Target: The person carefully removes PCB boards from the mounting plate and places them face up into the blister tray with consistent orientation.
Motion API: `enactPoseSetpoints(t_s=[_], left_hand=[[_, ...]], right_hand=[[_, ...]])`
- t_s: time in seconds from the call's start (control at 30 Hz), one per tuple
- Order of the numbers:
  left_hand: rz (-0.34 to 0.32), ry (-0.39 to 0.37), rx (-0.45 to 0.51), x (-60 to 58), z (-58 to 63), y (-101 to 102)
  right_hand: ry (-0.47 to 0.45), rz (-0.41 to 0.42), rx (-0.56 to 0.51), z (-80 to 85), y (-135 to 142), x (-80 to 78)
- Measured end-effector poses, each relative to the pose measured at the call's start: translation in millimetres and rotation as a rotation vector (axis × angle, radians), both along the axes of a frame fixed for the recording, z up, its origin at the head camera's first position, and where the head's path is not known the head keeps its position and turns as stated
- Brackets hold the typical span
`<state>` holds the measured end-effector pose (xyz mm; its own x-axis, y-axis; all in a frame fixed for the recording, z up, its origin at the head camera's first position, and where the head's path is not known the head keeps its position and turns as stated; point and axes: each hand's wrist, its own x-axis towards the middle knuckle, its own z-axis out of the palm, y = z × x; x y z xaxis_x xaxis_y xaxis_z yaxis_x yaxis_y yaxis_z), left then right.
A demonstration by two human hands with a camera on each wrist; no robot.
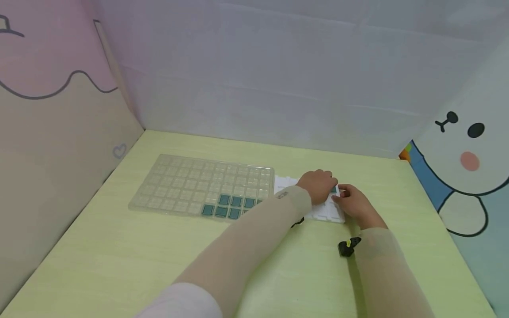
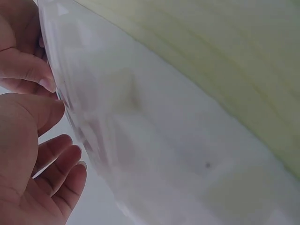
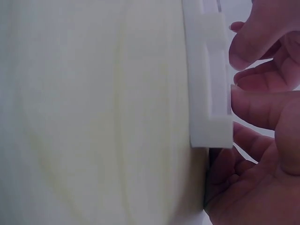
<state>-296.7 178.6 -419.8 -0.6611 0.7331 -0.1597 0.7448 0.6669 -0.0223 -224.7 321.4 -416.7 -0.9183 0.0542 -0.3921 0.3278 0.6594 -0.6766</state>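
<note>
A white tray (image 1: 326,214) lies right of a clear plastic compartment tray (image 1: 167,204). My left hand (image 1: 317,186) reaches over the white tray, fingertips beside a teal square piece (image 1: 333,190) at its far right corner. Whether they pinch that piece is hidden. In the left wrist view this hand (image 2: 28,154) has several loosely bent fingers. My right hand (image 1: 355,204) grips the white tray's right edge. In the right wrist view its thumb (image 3: 255,108) lies on the tray's rim (image 3: 211,133), with fingers lower beside it. Several teal squares (image 1: 221,212) sit in the clear tray.
Both trays rest on a pale yellow-green table (image 1: 294,282). A black wrist device (image 1: 347,248) sits by the right sleeve (image 1: 381,260). A plain pale wall (image 1: 254,79) stands behind, with printed panels at left and right.
</note>
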Motion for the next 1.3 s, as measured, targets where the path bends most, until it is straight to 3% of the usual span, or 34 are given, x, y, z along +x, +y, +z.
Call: enactPoseSetpoints(t_s=[0.27, 0.57, 1.03, 1.3], left_hand=[[0.034, -0.029, -0.011, -4.5, -6.4, 9], [0.094, -0.059, 0.000, -4.2, -5.8, 17], [0.226, -0.124, 0.109, -9.6, -6.3, 24], [0.199, -0.096, 0.097, -9.3, -5.6, 26]], right_hand=[[0.011, -0.008, -0.027, 1.3, -1, -0.7], [0.025, -0.024, -0.040, 2.1, -3, 0.1], [0.039, -0.023, -0.027, 1.6, -4, 0.9], [0.038, -0.026, -0.020, 1.3, -3, 1.5]])
